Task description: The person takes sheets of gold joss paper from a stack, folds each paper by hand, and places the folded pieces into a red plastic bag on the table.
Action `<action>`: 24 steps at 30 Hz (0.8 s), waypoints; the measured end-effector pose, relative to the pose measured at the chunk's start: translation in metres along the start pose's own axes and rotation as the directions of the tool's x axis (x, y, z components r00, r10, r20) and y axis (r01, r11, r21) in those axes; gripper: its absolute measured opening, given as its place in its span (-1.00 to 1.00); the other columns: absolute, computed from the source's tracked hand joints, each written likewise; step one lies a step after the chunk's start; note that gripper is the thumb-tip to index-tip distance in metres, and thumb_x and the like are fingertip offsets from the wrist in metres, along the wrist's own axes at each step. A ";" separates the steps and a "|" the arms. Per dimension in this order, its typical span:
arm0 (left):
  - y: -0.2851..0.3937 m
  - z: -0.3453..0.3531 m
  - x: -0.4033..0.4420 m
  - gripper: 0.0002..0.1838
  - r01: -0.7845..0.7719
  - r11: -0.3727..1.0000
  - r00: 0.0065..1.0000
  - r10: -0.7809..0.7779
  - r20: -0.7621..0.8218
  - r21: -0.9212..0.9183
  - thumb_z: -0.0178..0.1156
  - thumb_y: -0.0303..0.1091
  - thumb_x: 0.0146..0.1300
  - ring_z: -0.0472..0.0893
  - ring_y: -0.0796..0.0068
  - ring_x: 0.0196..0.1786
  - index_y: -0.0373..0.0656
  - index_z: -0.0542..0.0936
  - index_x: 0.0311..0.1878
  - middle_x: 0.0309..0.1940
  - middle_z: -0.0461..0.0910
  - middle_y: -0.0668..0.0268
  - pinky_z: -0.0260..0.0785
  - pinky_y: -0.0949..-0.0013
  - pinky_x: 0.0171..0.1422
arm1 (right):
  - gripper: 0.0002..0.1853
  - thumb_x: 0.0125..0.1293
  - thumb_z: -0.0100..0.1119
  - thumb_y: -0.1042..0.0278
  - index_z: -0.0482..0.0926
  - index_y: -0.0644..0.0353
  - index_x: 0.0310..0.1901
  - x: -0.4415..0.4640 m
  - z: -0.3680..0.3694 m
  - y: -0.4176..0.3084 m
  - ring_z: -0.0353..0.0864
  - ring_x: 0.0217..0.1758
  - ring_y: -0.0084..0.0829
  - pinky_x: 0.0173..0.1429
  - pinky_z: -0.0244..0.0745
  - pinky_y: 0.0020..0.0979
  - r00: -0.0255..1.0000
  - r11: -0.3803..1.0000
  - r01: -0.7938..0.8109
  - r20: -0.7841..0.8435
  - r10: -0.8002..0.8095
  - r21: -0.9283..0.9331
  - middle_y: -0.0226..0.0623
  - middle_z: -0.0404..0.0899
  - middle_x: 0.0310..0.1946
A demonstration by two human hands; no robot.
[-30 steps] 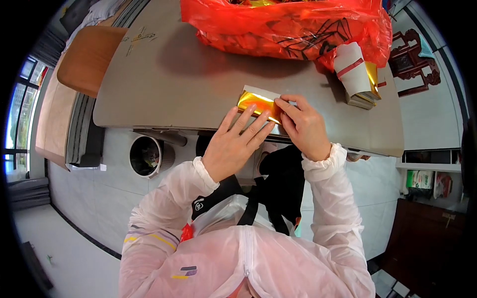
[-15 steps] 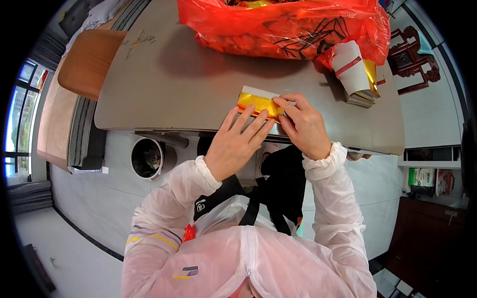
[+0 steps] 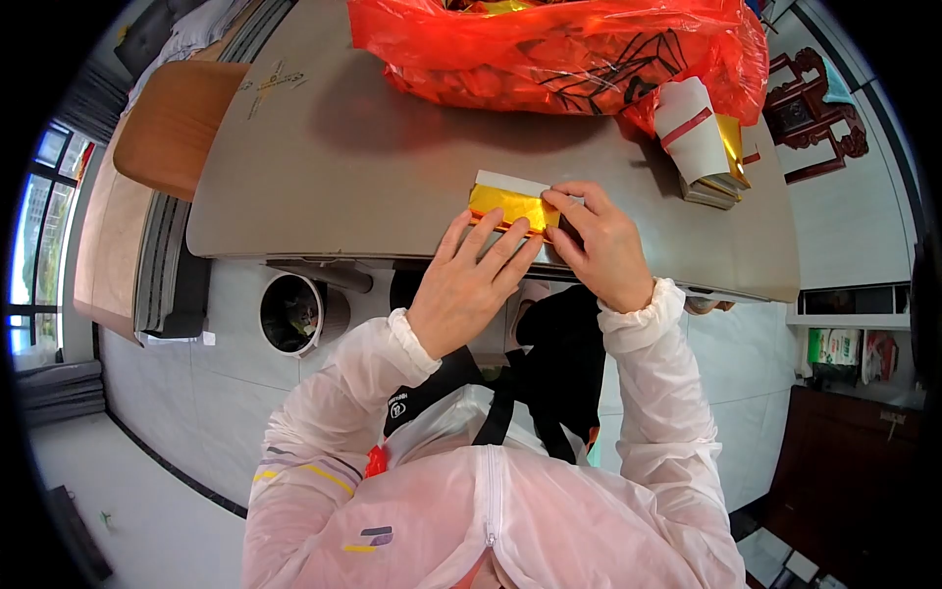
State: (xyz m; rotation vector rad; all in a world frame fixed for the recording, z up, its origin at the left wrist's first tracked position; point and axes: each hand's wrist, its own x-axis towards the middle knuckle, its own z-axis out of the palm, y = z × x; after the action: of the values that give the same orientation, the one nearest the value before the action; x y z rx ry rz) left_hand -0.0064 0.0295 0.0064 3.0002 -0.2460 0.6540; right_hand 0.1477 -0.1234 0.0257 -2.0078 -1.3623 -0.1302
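A small sheet of gold foil paper with a white strip along its far edge and an orange-red near edge lies by the table's front edge. It looks partly folded. My left hand rests on its near edge, fingers stretched and slightly spread. At the paper's right end is my right hand, with thumb and index finger bent together on the paper's edge. The fingertips hide part of the near fold and the right corner.
A full red plastic bag sits at the back of the grey table. Right of it stands a stack of gold and white paper with a red band. A brown chair is at the left, and a waste bin stands on the floor.
The right thumb and fingers have shifted very slightly at the paper's right end. The left hand and the paper stay nearly where they were.
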 end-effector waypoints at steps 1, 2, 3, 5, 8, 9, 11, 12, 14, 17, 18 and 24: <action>0.000 -0.001 0.001 -0.24 0.001 1.000 1.000 -0.001 0.000 -0.001 0.43 -0.24 0.04 0.34 0.13 0.40 -0.02 0.43 0.37 0.33 0.39 0.28 0.11 -0.05 0.52 | -0.64 0.17 0.31 0.45 0.60 0.24 0.03 0.000 0.000 0.000 0.65 -0.16 -0.07 -0.09 0.59 -0.22 1.000 1.000 0.007 -0.002 -0.007 -0.010 -0.16 0.56 0.01; 0.000 -0.001 0.002 -0.25 0.001 1.000 1.000 -0.001 0.000 -0.002 0.42 -0.24 0.04 0.34 0.13 0.39 -0.02 0.43 0.37 0.33 0.40 0.28 0.11 -0.05 0.51 | -0.64 0.16 0.32 0.45 0.60 0.25 0.03 0.000 0.001 0.000 0.65 -0.16 -0.07 -0.09 0.58 -0.22 1.000 1.000 0.014 -0.004 -0.014 -0.021 -0.16 0.56 0.01; 0.000 -0.002 0.002 -0.25 0.003 1.000 1.000 -0.003 -0.002 -0.004 0.42 -0.24 0.04 0.34 0.13 0.39 -0.02 0.43 0.37 0.32 0.40 0.28 0.11 -0.05 0.51 | -0.63 0.16 0.32 0.45 0.60 0.25 0.03 0.000 0.001 0.000 0.65 -0.16 -0.07 -0.08 0.58 -0.22 1.000 1.000 0.021 -0.008 -0.021 -0.022 -0.16 0.56 0.01; 0.000 -0.001 0.002 -0.25 0.004 1.000 1.000 -0.004 -0.006 -0.011 0.42 -0.24 0.03 0.34 0.13 0.38 -0.01 0.43 0.37 0.31 0.41 0.28 0.11 -0.05 0.51 | -0.63 0.15 0.33 0.46 0.60 0.25 0.03 0.000 0.001 0.000 0.65 -0.16 -0.07 -0.08 0.58 -0.22 0.999 0.999 0.032 -0.018 -0.032 -0.028 -0.16 0.56 0.01; 0.000 0.000 0.001 -0.25 0.000 1.000 1.000 0.000 -0.007 -0.003 0.42 -0.25 0.02 0.36 0.12 0.37 -0.01 0.43 0.36 0.30 0.42 0.27 0.13 -0.06 0.50 | -0.61 0.14 0.33 0.47 0.59 0.24 0.04 0.000 0.001 -0.001 0.65 -0.18 -0.09 -0.09 0.57 -0.21 0.999 0.999 0.037 -0.022 -0.038 -0.035 -0.17 0.55 -0.01; 0.001 0.000 0.001 -0.26 0.005 1.000 1.000 -0.005 -0.018 0.000 0.41 -0.26 0.03 0.36 0.12 0.36 -0.01 0.44 0.36 0.30 0.42 0.26 0.14 -0.06 0.49 | -0.61 0.14 0.32 0.48 0.60 0.23 0.05 0.000 0.000 -0.002 0.65 -0.17 -0.11 -0.09 0.58 -0.24 0.999 0.999 0.026 -0.019 -0.027 -0.040 -0.17 0.55 0.01; 0.003 0.003 0.000 -0.29 0.016 1.000 0.999 -0.016 -0.041 0.007 0.40 -0.27 0.05 0.38 0.12 0.35 0.00 0.46 0.34 0.28 0.43 0.25 0.15 -0.08 0.48 | -0.60 0.15 0.31 0.51 0.60 0.21 0.08 -0.001 -0.001 -0.005 0.66 -0.15 -0.14 -0.09 0.58 -0.29 1.000 0.999 0.004 -0.014 -0.005 -0.049 -0.18 0.55 0.04; 0.004 0.005 -0.001 -0.32 0.026 1.000 0.998 -0.026 -0.056 -0.001 0.38 -0.28 0.07 0.38 0.12 0.35 0.01 0.46 0.34 0.27 0.43 0.25 0.15 -0.09 0.48 | -0.59 0.15 0.31 0.51 0.60 0.21 0.08 -0.001 -0.001 -0.006 0.65 -0.16 -0.15 -0.10 0.58 -0.30 1.000 0.999 0.003 -0.018 -0.004 -0.047 -0.19 0.54 0.04; 0.005 0.007 -0.002 -0.36 0.041 0.999 0.995 -0.043 -0.086 -0.023 0.35 -0.31 0.10 0.39 0.12 0.34 0.01 0.48 0.32 0.25 0.44 0.24 0.16 -0.11 0.48 | -0.59 0.15 0.32 0.51 0.60 0.19 0.09 -0.002 -0.001 -0.007 0.65 -0.19 -0.17 -0.12 0.58 -0.31 1.000 0.999 -0.005 -0.027 0.003 -0.045 -0.19 0.53 0.05; 0.006 0.006 -0.003 -0.42 0.064 0.998 0.994 -0.066 -0.086 -0.024 0.31 -0.34 0.14 0.40 0.12 0.33 0.02 0.51 0.29 0.23 0.45 0.23 0.15 -0.13 0.47 | -0.60 0.15 0.33 0.51 0.60 0.18 0.07 -0.002 0.001 -0.004 0.64 -0.21 -0.19 -0.14 0.58 -0.31 0.999 0.998 0.019 -0.046 -0.021 -0.052 -0.21 0.52 0.05; 0.008 0.006 -0.003 -0.44 0.070 0.997 0.993 -0.072 -0.094 -0.016 0.25 -0.35 0.17 0.40 0.12 0.33 0.01 0.50 0.30 0.23 0.45 0.22 0.15 -0.14 0.47 | -0.60 0.15 0.33 0.51 0.60 0.19 0.07 -0.002 0.001 -0.004 0.64 -0.21 -0.19 -0.14 0.58 -0.31 0.999 0.999 0.016 -0.049 -0.019 -0.050 -0.21 0.52 0.05; 0.013 0.011 -0.006 -0.49 0.096 0.995 0.987 -0.097 -0.131 -0.014 0.19 -0.35 0.21 0.40 0.12 0.33 0.00 0.50 0.28 0.22 0.46 0.21 0.13 -0.19 0.47 | -0.55 0.09 0.35 0.46 0.56 0.19 0.08 -0.004 0.006 -0.001 0.64 -0.22 -0.15 -0.11 0.56 -0.24 0.997 0.989 0.054 -0.048 -0.061 -0.135 -0.20 0.51 0.03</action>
State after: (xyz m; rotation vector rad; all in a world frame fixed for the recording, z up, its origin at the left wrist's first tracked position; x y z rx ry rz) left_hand -0.0090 0.0166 -0.0058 2.9240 -0.0956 0.8346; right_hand 0.1436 -0.1226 0.0194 -2.0597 -1.4117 -0.3053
